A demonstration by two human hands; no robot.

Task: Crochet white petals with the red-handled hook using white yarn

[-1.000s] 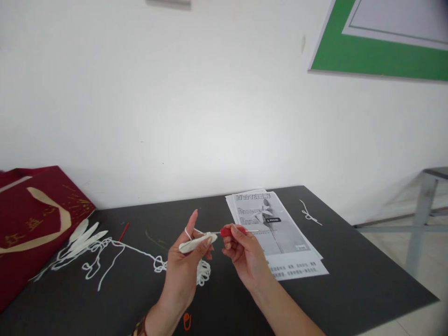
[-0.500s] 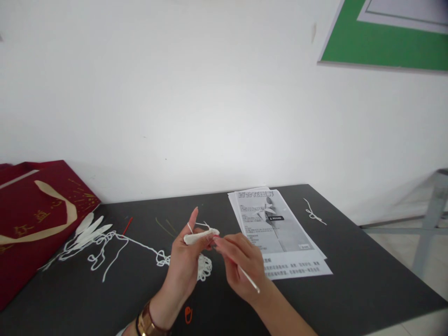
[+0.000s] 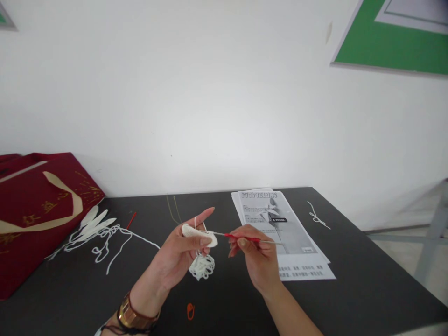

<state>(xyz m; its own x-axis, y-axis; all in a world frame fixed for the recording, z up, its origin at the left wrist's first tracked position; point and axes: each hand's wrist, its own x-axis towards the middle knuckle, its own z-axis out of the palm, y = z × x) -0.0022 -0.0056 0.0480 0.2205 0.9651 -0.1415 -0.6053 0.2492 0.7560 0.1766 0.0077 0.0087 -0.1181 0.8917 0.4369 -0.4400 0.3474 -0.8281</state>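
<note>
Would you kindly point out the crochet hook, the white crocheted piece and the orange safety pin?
crochet hook [image 3: 232, 237]: head view, red grip.
white crocheted piece [image 3: 191, 230]: head view, its left half.
orange safety pin [image 3: 190, 311]: head view, its middle.

I see a small white crochet piece [image 3: 199, 234] held up flat, and a red-handled hook [image 3: 245, 239] poking its side.
</note>
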